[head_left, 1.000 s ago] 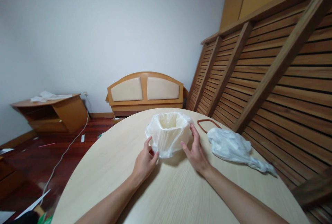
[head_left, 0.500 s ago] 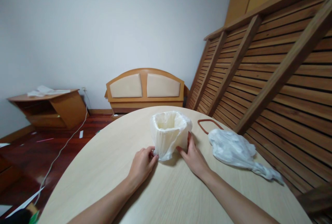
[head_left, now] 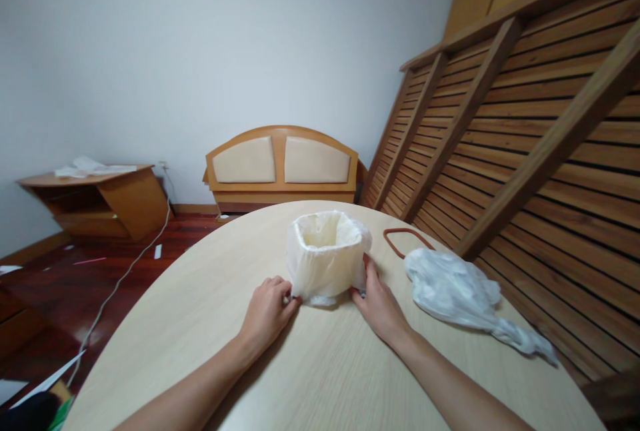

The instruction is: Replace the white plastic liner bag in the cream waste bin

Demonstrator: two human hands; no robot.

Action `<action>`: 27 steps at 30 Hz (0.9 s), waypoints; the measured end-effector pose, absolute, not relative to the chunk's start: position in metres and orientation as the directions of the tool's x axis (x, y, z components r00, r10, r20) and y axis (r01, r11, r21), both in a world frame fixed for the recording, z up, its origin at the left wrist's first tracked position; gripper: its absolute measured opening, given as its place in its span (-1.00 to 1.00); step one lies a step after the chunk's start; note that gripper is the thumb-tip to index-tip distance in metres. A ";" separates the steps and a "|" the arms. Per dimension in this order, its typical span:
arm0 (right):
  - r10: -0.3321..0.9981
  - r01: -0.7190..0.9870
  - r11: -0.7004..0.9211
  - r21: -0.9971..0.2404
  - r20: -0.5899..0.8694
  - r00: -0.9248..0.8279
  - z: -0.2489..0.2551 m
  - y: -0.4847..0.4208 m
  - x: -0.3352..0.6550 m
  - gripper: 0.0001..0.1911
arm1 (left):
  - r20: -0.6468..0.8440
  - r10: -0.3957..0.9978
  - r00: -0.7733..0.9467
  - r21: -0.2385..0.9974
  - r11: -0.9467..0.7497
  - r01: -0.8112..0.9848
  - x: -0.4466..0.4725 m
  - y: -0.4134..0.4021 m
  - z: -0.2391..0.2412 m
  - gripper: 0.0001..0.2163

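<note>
A small bin lined with a thin white plastic bag stands upright on the round table. The bag is folded over its rim and hangs down the outside, so the bin's walls are mostly hidden. At the bin's lower left corner, my left hand is closed, pinching the bag's edge. My right hand grips the bag at the lower right, thumb in front and fingers along the side. A brown rounded ring lies flat to the right, behind a bundled white plastic bag with a twisted end.
A slatted wooden panel leans along the table's right side. Past the far edge is a headboard with two cream pads. On the left, a low cabinet bears papers, and a white cable runs over the floor.
Both hands have drawn slightly apart, with the bag's front stretched smoother across the bin. The right thumb has moved right, toward the corner. The view has shifted slightly.
</note>
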State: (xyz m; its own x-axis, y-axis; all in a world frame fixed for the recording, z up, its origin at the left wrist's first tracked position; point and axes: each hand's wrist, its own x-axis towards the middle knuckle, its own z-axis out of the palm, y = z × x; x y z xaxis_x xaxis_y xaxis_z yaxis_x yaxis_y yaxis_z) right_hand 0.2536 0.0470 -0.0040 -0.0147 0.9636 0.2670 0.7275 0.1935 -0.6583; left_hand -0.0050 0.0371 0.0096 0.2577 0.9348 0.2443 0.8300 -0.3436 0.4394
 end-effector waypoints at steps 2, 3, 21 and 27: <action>0.952 0.718 0.201 -0.666 0.305 0.017 0.003 0.042 0.250 -0.06 | 0.285 0.929 0.235 0.485 -0.351 0.801 -0.004 0.036 0.009 -0.89; 0.936 0.705 0.222 -0.674 0.351 0.041 0.006 0.040 0.248 -0.02 | 0.322 0.925 0.200 0.522 -0.350 0.778 -0.004 0.036 0.008 -0.80; 0.945 0.606 0.266 -0.750 0.325 -0.012 0.005 0.042 0.235 0.07 | 0.238 0.940 0.243 0.834 -0.326 0.446 0.015 0.033 0.013 -0.12; 0.943 0.638 0.298 -0.710 0.323 -0.081 0.005 0.034 0.235 -0.05 | 0.224 0.959 0.176 0.818 -0.283 0.502 0.012 0.037 0.008 -0.25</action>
State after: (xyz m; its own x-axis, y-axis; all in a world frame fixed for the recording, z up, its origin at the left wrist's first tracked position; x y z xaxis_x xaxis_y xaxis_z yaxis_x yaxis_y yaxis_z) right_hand 0.2352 0.0341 0.0052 -0.0809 0.9429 0.3230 0.6385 0.2979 -0.7096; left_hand 0.0118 0.0373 0.0083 0.1757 0.9586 0.2239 0.5015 -0.2829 0.8176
